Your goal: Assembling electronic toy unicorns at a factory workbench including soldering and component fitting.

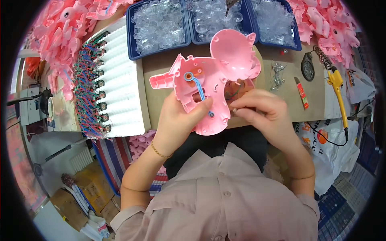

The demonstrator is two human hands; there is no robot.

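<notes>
A pink plastic toy shell half (219, 86), its hollow inside facing up, is tilted over the near side of the bench. My left hand (183, 114) grips its lower left edge, the thumb lying across the inside. Beside that thumb, a blue plastic lever (198, 86) runs down the shell from a round ringed end. My right hand (263, 112) is closed in a pinch at the shell's lower right edge. A small shiny bit shows at those fingertips, too small to name.
Blue bins (187, 38) of clear plastic parts line the back. A white foam tray (122, 80) with wired parts (91, 86) stands left. Pink shells (66, 36) pile up at both far corners. Loose metal pieces (277, 75), a red-green tube (301, 94) and a yellow-handled tool (337, 86) are right.
</notes>
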